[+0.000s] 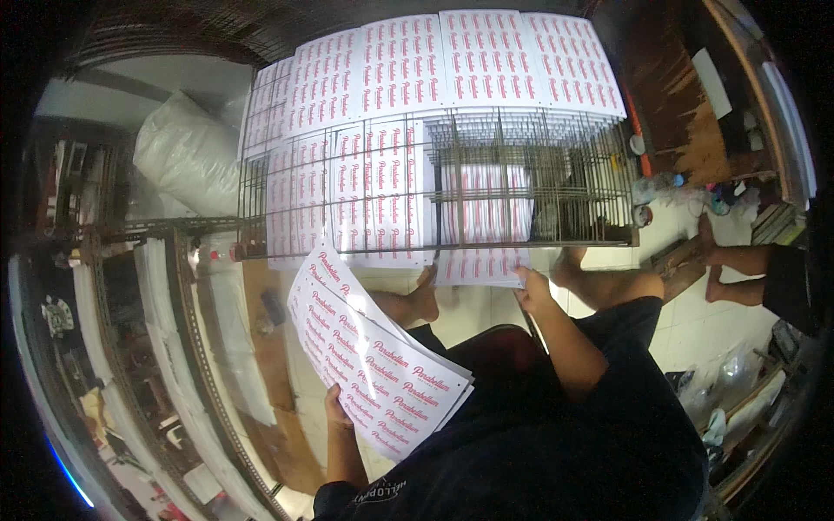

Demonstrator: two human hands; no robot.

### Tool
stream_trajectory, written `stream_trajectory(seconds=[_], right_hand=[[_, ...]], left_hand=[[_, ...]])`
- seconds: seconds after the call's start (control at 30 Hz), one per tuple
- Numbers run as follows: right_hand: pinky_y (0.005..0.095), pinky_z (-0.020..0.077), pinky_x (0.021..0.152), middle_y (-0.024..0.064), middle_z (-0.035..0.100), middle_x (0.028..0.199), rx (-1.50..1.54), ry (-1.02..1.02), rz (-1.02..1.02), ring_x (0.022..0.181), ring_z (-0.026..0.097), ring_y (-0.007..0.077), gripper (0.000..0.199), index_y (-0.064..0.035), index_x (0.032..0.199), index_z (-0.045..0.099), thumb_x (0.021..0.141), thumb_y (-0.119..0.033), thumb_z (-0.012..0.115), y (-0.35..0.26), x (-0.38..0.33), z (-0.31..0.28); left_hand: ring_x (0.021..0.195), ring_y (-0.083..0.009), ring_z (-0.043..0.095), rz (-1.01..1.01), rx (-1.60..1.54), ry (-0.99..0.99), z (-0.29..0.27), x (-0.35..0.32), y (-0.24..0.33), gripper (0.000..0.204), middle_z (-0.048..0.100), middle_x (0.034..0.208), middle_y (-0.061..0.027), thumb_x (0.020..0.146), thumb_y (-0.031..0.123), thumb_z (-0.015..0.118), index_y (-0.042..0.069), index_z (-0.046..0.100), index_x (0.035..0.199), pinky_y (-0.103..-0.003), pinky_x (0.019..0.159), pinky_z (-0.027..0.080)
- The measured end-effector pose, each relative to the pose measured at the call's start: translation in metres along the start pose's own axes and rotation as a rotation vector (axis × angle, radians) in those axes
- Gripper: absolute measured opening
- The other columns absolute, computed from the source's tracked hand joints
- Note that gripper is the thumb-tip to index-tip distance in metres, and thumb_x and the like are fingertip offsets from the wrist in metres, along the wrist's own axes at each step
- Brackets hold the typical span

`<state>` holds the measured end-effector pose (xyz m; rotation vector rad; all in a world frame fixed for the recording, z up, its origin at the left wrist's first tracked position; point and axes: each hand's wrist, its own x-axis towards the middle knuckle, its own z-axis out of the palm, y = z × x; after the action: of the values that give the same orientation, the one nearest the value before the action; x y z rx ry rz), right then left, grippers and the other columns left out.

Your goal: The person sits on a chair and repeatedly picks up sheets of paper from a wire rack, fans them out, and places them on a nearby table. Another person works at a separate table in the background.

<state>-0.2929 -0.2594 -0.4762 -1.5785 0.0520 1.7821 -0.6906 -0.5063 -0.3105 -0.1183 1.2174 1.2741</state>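
Note:
My left hand (337, 408) is closed on the edge of a small stack of white printed sheets (369, 365). Rows of red lettering cover the sheets, which tilt and bow slightly in front of me. At the front of a wire drying rack (573, 234), my right hand (534, 291) pinches the near right corner of another printed sheet (478, 267). Most of that sheet lies inside the rack, partly hidden behind the wires. More printed sheets (369, 187) lie on the rack's shelves to the left of it, and others (452, 65) cover the levels farther back.
A stuffed white plastic bag (185, 154) sits left of the rack. Metal shelving (195, 347) runs along my left side. On the right, another person's bare legs (738, 269) show near a worn wooden board (686, 130) and scattered small items.

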Motion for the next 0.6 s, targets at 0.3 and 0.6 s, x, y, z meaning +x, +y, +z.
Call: stream_trajectory(seconds=[0.3, 0.6], right_hand=[[0.0390, 0.0452, 0.088, 0.0089, 0.059, 0.099, 0.050, -0.338, -0.364, 0.095, 0.058, 0.0230, 0.032, -0.0044, 0.110, 0.048, 0.080, 0.000, 0.059, -0.150, -0.229, 0.064], [0.0325, 0.0494, 0.084, 0.0160, 0.058, 0.104, -0.265, -0.789, -1.004, 0.095, 0.060, 0.0208, 0.067, 0.0007, 0.127, 0.035, 0.070, -0.004, 0.070, -0.143, -0.374, 0.196]], left_hand=[[0.106, -0.0319, 0.057, 0.048, -0.074, 0.061, -0.002, 0.016, -0.008, 0.069, 0.056, 0.117, -0.0192, 0.073, 0.023, 0.066, -0.004, 0.038, 0.130, -0.042, 0.092, 0.047], [0.100, -0.0286, 0.060, 0.143, -0.062, -0.046, -0.003, 0.020, -0.004, 0.059, 0.056, 0.116, -0.0196, 0.079, 0.015, 0.065, -0.006, 0.038, 0.128, -0.039, 0.085, 0.051]])
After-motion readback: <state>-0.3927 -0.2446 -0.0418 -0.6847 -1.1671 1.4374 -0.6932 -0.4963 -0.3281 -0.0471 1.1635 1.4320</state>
